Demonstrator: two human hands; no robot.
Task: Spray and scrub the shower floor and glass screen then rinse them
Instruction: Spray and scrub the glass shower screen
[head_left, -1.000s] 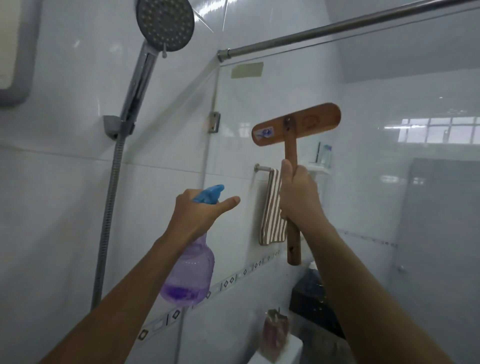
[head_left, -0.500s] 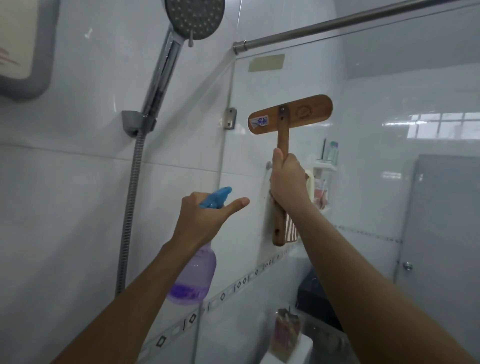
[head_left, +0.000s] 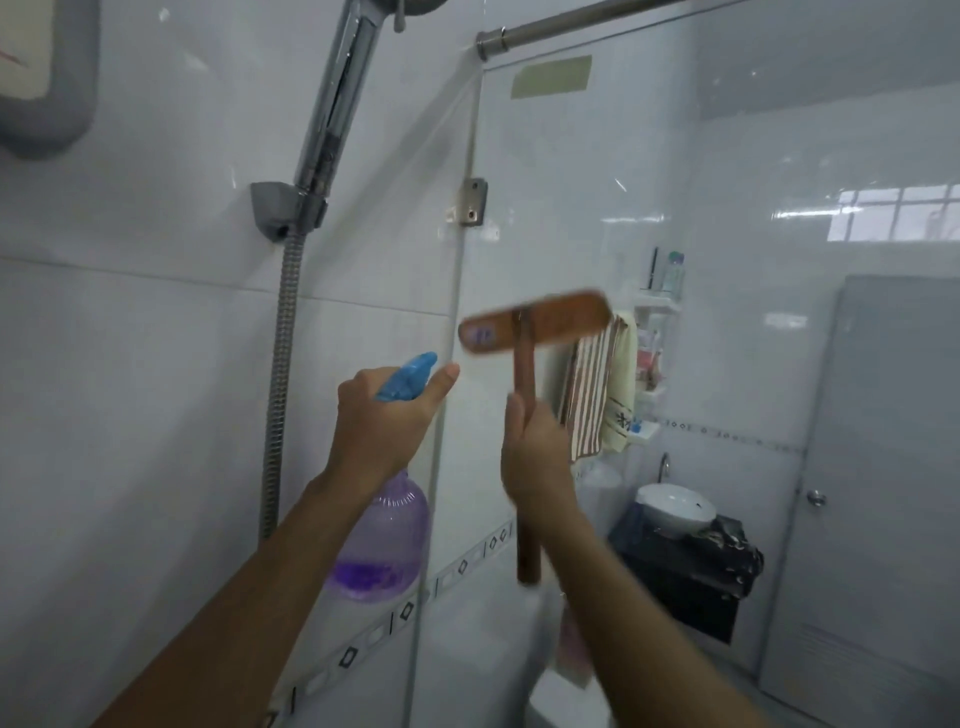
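A shower handset (head_left: 340, 98) sits in its wall bracket at the left, its metal hose (head_left: 280, 364) hanging down the tiles. The left hand (head_left: 384, 421) is wrapped around the blue trigger head of a spray bottle (head_left: 382, 535) that holds a little purple liquid, thumb pointing toward the glass screen (head_left: 571, 208). Just to the right, the right hand (head_left: 535, 457) is clenched around the upright wooden handle of a scrubber (head_left: 535, 330). Its blurred crosswise head is raised in front of the glass, and contact cannot be judged. Behind the glass hang a striped towel (head_left: 592, 395) and, lower down, a white basin (head_left: 675, 509).
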